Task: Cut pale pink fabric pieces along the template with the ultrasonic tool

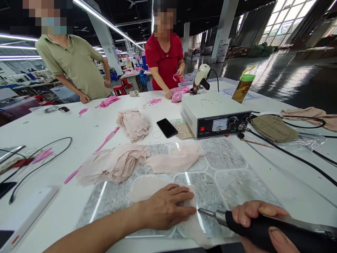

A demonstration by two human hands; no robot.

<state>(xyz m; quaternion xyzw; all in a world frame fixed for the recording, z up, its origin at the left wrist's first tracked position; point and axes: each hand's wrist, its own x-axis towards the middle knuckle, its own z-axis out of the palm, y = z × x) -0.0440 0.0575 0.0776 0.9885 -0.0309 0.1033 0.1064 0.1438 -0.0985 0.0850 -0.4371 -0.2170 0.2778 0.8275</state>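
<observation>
My left hand (pixel 168 207) lies flat, fingers stretched out, on a thin pale pink fabric piece (pixel 147 186) over a grey marbled mat (pixel 237 186). My right hand (pixel 263 218) is wrapped round the black handle of a corded hand tool (pixel 221 217). Its pointed metal tip is at the fabric's right edge, close beside my left fingers; whether it touches I cannot tell. Beyond my left hand lie a fanned stack of pale pink fabric pieces (pixel 113 163) and a few more pieces (pixel 176 158). A further pile (pixel 133 124) sits behind them.
A control box (pixel 218 114) with a meter and cable stands behind the mat, near a phone (pixel 167 127) and a bottle (pixel 243 88). Cables (pixel 292 151) cross the right side. A white power strip (pixel 31 211) lies left. Two people stand opposite, one handling pink strips (pixel 180 79).
</observation>
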